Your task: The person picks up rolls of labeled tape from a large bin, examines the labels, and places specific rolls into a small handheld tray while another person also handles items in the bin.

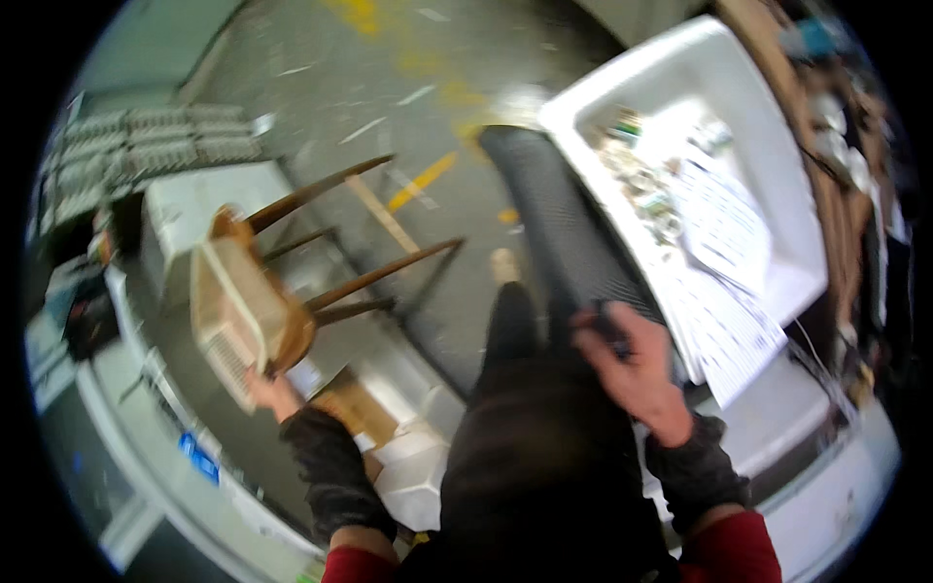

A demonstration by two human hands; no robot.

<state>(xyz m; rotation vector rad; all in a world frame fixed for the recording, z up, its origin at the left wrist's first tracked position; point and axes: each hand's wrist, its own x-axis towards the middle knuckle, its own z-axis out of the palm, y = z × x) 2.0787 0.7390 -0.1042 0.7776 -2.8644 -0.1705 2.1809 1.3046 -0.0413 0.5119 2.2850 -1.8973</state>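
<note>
Left hand pinches the perforated plastic basket at one corner — uneven support could tip it against the wooden stool beside those fingers. Right hand: blurred — cannot tell finger state.

From here I see a cream plastic basket with a perforated side, slanting across the frame's left. Right of centre, a small dark thing shows, too blurred to identify.
</note>
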